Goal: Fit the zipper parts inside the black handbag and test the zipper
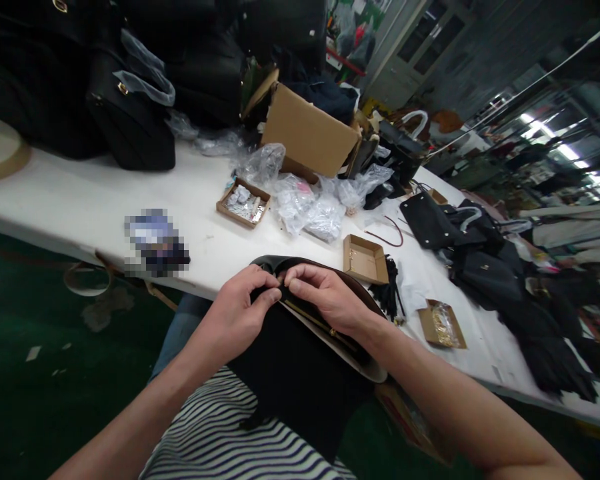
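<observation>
A black bag (290,373) with a brown inner edge and a gold zipper lies open across my lap, leaning on the table's front edge. At its upper left rim, my left hand (247,300) is closed with thumb and fingertips pinched together. Close beside it, my right hand (325,290) is closed too, its fingertips nearly touching the left ones over the bag's opening. What the fingertips pinch is too small to make out; it may be part of the bag's rim.
On the white table (180,180) are a small box of metal parts (243,202), plastic bags (310,207), an open small box (365,259), black tassels (391,290) and a box of gold pieces (441,325). Black handbags (135,127) stand at the back left.
</observation>
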`<action>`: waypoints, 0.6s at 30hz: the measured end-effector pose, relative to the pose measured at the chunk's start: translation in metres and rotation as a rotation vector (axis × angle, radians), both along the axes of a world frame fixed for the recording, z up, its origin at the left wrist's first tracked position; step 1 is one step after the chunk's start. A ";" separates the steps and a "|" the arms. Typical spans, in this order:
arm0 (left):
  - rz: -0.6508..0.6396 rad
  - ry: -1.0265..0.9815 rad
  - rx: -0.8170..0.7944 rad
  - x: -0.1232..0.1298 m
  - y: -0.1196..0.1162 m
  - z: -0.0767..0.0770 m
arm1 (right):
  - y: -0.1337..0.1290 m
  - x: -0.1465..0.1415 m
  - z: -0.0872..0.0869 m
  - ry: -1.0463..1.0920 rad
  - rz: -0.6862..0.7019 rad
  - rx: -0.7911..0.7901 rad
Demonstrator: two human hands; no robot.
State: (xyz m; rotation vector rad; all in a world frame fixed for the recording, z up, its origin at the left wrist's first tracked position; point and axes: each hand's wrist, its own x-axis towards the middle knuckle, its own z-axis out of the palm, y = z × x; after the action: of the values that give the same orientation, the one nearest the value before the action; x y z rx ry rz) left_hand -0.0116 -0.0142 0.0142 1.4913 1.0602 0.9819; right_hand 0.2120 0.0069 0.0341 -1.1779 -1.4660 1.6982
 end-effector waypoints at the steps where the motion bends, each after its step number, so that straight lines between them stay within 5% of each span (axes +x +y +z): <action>1: 0.005 -0.005 -0.003 0.000 0.000 0.000 | 0.000 0.000 0.001 -0.018 0.012 -0.001; 18: 0.052 -0.102 0.024 -0.001 -0.005 -0.005 | 0.005 0.001 -0.003 -0.122 -0.012 -0.046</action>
State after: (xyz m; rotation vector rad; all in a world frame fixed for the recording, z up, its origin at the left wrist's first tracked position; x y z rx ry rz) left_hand -0.0124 -0.0193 0.0095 1.4238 1.0218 1.0996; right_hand 0.2129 0.0118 0.0308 -1.3335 -1.4956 1.6858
